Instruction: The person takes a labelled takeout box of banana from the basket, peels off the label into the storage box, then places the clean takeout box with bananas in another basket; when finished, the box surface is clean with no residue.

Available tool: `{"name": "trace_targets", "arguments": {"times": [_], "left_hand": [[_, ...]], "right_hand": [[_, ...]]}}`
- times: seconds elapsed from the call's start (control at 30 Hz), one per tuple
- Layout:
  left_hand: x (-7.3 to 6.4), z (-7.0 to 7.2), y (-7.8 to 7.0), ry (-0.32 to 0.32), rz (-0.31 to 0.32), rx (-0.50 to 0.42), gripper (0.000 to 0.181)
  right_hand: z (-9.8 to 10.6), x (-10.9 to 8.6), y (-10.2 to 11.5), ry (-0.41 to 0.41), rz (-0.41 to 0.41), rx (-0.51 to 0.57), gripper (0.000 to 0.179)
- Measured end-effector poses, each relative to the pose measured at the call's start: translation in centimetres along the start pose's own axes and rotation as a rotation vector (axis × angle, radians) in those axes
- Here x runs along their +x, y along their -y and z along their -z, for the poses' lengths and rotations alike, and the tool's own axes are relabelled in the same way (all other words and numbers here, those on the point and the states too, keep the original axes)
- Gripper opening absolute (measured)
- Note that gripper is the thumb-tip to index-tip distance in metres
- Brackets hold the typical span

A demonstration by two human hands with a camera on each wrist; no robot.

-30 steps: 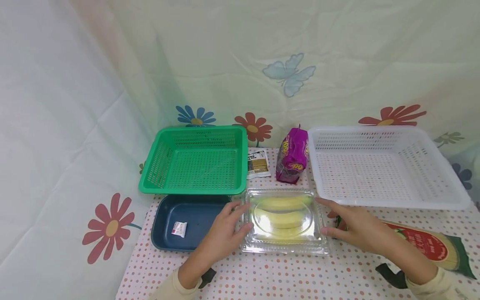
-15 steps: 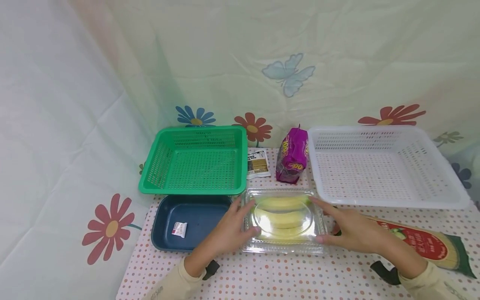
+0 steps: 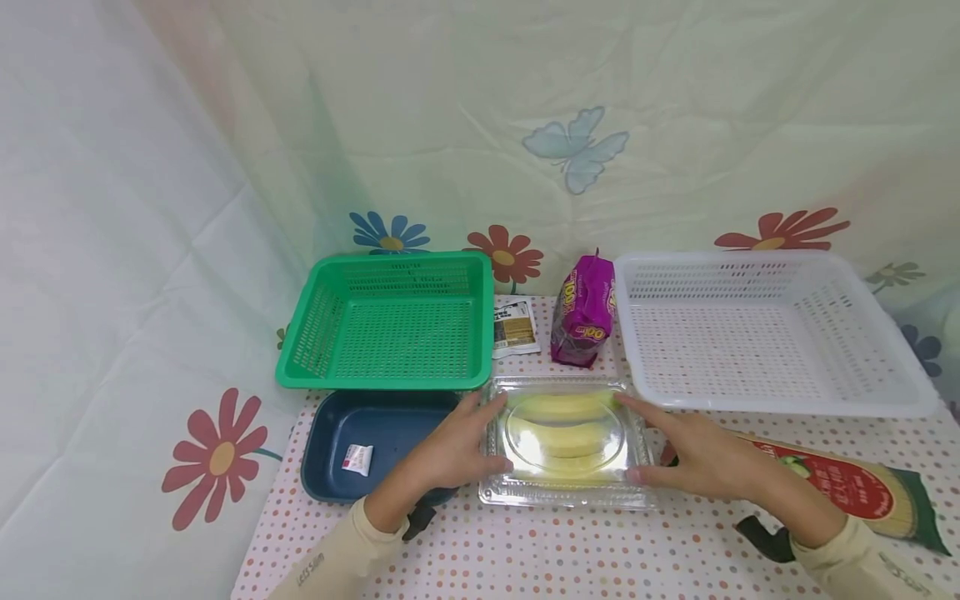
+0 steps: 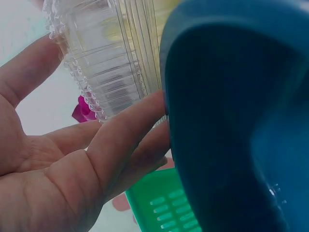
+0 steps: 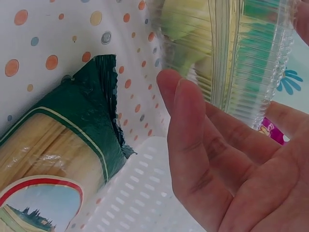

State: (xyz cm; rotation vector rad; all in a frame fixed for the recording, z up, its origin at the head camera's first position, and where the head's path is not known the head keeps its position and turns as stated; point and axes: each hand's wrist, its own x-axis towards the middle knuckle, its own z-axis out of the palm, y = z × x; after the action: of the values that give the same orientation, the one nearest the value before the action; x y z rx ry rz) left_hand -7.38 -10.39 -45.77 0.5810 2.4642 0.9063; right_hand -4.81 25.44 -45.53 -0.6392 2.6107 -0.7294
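Note:
A clear plastic clamshell box (image 3: 566, 495) with yellow bananas (image 3: 566, 439) inside lies on the dotted tablecloth. My left hand (image 3: 452, 446) holds its left side, with thumb and index finger on the lid edge. From the right, my right hand (image 3: 705, 454) grips the other side in the same way. In the left wrist view the other fingers (image 4: 126, 126) bend against the box's ridged wall (image 4: 104, 63), close to the blue tray. Bent fingers (image 5: 188, 121) also lie along the box wall (image 5: 224, 53) in the right wrist view.
A dark blue tray (image 3: 326, 467) with a small white sachet (image 3: 357, 459) stands left. Behind are a green basket (image 3: 483, 325), a flat packet (image 3: 515, 329), a purple bag (image 3: 585, 304) and a white basket (image 3: 780, 407). A spaghetti packet (image 3: 851, 487) lies right, beneath my right forearm.
Both hands have moved in from beside the box to its two edges. In the last half second the box's lower left corner has shifted slightly left.

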Motion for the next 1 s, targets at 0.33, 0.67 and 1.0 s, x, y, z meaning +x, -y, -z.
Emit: {"name": "trace_targets", "arguments": {"times": [0.33, 0.67, 1.0], "left_hand": [[0.3, 0.1, 0.1, -0.023, -0.019, -0.007, 0.090], [-0.4, -0.3, -0.3, -0.066, -0.011, -0.034, 0.091], [-2.6, 0.5, -1.3, -0.068, 0.043, -0.133, 0.089]], "right_hand": [[-0.1, 0.1, -0.1, -0.013, -0.022, 0.016, 0.099], [-0.4, -0.3, 0.0, -0.066, -0.028, 0.042, 0.096], [0.5, -1.5, 1.3, -0.066, -0.010, 0.071, 0.092]]}}
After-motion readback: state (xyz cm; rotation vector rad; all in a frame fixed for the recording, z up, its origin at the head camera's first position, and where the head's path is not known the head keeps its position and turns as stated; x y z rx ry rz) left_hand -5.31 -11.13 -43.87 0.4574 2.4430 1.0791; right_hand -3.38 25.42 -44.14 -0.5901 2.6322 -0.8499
